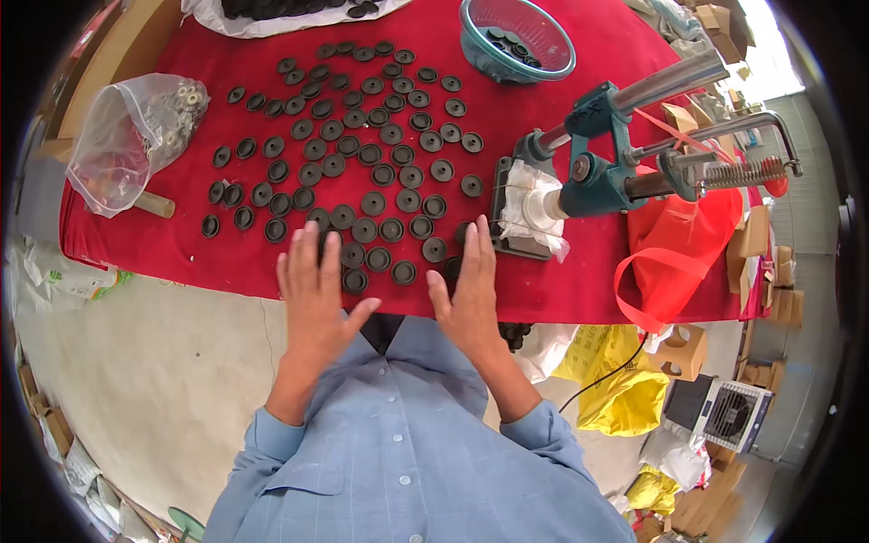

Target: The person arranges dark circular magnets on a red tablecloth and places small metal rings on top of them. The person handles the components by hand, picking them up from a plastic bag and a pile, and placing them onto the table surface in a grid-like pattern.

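Observation:
Many black round discs (pixel 372 203) with raised rims and small centre hubs lie spread over a red tablecloth (pixel 543 294). My left hand (pixel 314 303) rests at the table's near edge, fingers stretched forward, its fingertips at the discs on the near left side. Farther right, my right hand (pixel 471 303) also has its fingers extended, with a few discs beside and partly behind its fingers. Neither hand visibly grips anything. Just right of that hand stands a teal hand press (pixel 588 136), its white plastic-wrapped head (pixel 541 210) over the dark base.
A clear plastic bag (pixel 113 149) of small metal-like parts lies at the left. Toward the back sit a teal basket (pixel 518 41) with black pieces and a white sheet (pixel 299 23) bearing more. A red bag (pixel 674 244) hangs at the right, above yellow sacks (pixel 615 389).

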`<state>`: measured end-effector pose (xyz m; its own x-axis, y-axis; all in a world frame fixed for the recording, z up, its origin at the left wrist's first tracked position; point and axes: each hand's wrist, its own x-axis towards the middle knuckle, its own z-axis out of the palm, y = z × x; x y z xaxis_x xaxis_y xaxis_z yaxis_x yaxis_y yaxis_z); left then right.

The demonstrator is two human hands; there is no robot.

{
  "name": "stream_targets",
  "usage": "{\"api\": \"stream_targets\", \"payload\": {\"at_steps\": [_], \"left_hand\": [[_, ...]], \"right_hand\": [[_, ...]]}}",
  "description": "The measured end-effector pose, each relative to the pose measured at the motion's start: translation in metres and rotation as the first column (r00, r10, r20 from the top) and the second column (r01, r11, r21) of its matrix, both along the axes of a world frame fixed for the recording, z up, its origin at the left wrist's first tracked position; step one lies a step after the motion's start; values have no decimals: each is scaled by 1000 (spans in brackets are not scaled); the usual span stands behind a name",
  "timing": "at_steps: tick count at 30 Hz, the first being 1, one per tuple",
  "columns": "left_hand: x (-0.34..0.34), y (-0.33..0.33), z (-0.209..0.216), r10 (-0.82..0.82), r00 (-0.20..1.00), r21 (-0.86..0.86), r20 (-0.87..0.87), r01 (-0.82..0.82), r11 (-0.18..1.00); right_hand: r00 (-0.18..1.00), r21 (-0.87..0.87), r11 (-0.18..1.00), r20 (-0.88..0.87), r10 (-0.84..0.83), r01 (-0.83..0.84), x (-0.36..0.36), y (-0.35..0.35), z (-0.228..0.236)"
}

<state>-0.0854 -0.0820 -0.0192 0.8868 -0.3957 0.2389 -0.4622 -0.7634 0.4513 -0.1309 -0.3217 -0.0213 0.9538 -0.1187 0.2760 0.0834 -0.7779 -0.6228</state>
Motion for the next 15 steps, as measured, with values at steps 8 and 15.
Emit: {"api": "stream_targets", "payload": {"at_steps": [8,15], "left_hand": [[24,-36,1,-85,993,164,-84,98,982],[33,-21,11,-71,996,96,-45,75,993]], "right_hand": [[995,-148,985,56,-80,88,62,24,-20],[987,-48,994,132,-88,95,86,7,-8]]}}
